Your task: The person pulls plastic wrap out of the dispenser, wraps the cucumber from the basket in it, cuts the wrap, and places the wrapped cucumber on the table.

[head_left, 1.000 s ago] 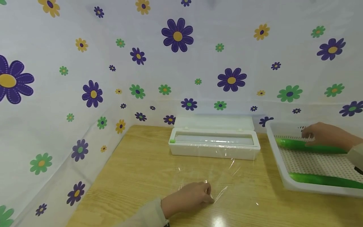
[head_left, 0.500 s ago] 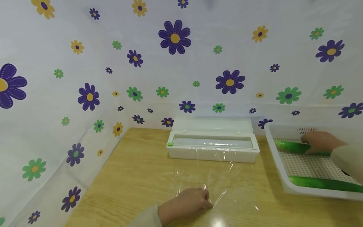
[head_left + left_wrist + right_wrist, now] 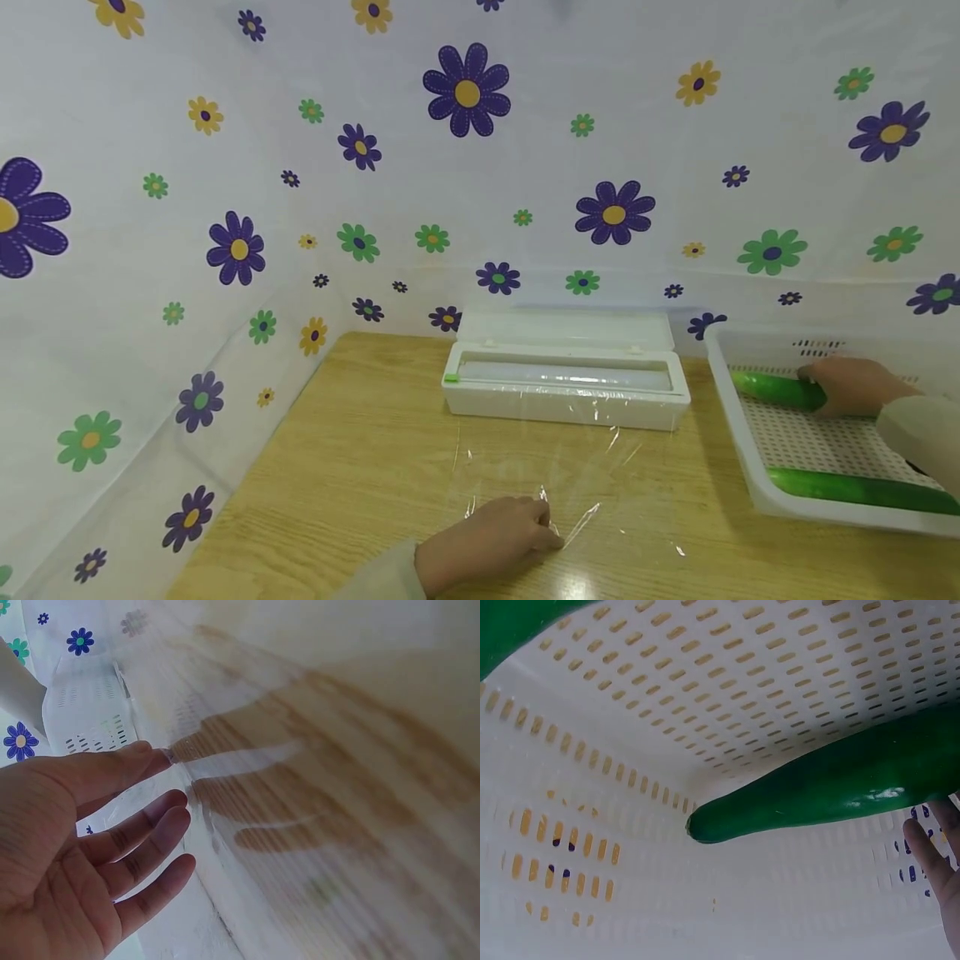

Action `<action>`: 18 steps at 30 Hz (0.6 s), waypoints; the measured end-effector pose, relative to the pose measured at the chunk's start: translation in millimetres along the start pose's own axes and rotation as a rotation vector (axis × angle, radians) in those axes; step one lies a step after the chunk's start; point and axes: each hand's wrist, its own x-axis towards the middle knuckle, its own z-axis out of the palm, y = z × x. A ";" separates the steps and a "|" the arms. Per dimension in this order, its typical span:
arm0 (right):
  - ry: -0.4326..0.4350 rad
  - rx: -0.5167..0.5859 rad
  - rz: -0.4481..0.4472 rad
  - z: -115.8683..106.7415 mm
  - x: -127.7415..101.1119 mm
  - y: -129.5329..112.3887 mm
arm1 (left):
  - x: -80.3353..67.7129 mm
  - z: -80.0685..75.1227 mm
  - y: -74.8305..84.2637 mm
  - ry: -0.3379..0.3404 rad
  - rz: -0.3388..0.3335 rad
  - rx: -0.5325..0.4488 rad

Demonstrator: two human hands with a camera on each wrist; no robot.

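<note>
Cling film [image 3: 566,467] runs from its dispenser [image 3: 566,407], edge pinched between thumb and forefinger of the left hand [image 3: 491,537]; the right hand [image 3: 858,385], fingers curled, grips the far cucumber [image 3: 776,390], 1 of 2 inside the white basket [image 3: 736,417]. Recommended: lift level, film edge pinned flat.
</note>
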 end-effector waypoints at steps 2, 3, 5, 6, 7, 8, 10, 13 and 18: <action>-0.010 0.006 0.018 2.2 1.1 -0.4 | -1.0 -0.2 0.5 -0.013 -0.007 -0.010; -0.011 0.005 0.031 3.8 1.5 -0.4 | -1.4 0.2 0.8 -0.015 -0.006 -0.007; -0.020 0.010 0.051 4.9 0.7 -1.1 | -2.1 0.6 1.4 -0.015 -0.003 -0.003; -0.020 0.009 0.057 4.7 0.0 -1.8 | -2.2 0.5 2.0 -0.015 -0.003 0.001; -0.020 0.008 0.072 4.4 -0.6 -2.6 | -2.2 0.4 2.3 -0.011 -0.001 0.008; -0.020 0.010 0.078 4.1 -1.4 -2.4 | -2.3 0.2 2.6 -0.008 -0.002 0.011; -0.023 0.014 0.091 -1.1 -4.0 -3.5 | -2.4 -0.2 3.1 -0.013 -0.014 0.009; -0.019 0.011 0.114 -11.8 -6.7 -2.5 | -1.7 -0.6 3.4 -0.026 -0.033 0.008; -0.025 0.011 0.119 -36.3 -15.1 0.5 | -2.5 0.3 5.9 -0.048 -0.043 0.013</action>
